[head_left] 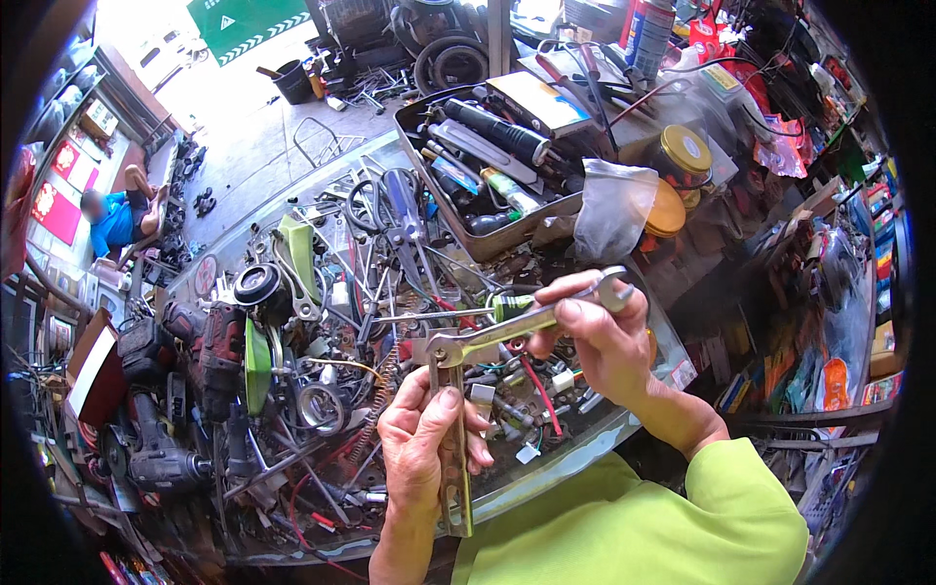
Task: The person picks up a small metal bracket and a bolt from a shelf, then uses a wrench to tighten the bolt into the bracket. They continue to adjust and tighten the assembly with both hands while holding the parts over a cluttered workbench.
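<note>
My left hand [419,444] is closed around an upright metal bar [456,473] with cut-outs along its length. A small bolt or nut [444,357] shows near the bar's top. My right hand [614,341] grips a shiny wrench [497,333] near its open jaw, which points up to the right. The wrench's other end meets the top of the bar, at the bolt; how exactly it fits on it I cannot tell. Behind the wrench lies a screwdriver [509,308] with a green and black handle.
A glass-topped bench [546,466] carries piled tools and parts. Power drills [216,353] lie on the left. A tool-filled case [507,234] stands at the back, beside a plastic bag [612,210] and lidded jars [664,208]. A person in blue [122,226] sits far left.
</note>
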A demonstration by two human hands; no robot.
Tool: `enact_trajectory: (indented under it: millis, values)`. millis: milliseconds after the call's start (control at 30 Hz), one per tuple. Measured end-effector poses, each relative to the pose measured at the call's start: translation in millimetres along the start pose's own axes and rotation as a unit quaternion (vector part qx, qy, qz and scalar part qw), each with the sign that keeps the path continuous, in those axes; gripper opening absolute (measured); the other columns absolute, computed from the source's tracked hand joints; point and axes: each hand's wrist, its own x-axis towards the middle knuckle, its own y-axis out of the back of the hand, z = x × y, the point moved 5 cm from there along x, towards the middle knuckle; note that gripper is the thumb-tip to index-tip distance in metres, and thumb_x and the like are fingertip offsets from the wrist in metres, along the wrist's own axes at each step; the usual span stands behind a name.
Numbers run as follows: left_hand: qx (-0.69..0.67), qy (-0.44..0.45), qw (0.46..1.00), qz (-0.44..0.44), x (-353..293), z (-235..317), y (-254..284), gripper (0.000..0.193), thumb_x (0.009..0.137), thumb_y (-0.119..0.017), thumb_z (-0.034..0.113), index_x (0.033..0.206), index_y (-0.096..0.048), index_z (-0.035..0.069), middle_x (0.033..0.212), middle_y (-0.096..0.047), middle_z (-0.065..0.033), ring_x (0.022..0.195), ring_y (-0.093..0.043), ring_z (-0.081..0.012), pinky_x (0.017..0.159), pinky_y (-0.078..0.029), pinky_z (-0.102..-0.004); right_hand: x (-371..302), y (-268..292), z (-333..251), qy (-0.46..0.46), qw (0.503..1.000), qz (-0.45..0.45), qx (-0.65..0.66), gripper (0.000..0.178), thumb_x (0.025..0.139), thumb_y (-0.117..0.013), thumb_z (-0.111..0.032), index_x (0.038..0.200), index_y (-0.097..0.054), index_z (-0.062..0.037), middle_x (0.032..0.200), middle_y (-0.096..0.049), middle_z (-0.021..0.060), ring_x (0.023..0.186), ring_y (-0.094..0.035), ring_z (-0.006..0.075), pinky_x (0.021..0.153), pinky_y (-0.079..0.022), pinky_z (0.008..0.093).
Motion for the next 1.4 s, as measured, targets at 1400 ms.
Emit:
enact_trajectory:
  millis: [1400]
  values:
    - [0.1, -0.209, 0.962, 0.143, -20.1, 33.1, 3.5, 0.023, 0.094, -0.059, 0.013, 0.104, -0.053, -0.007, 0.092, -0.069, -0.0173, 0.066, -0.069, -0.0197, 0.046, -0.05, -0.0256, -2.9, -17.6, 31.3, -0.216, 0.946, -0.14, 0.197, 0.023, 0.089, -0.064, -0.007, 0.111, -0.063, 0.0024, 0.094, -0.07, 0.0202, 0.068, -0.069, 0.0189, 0.05, -0.052, 0.0255]
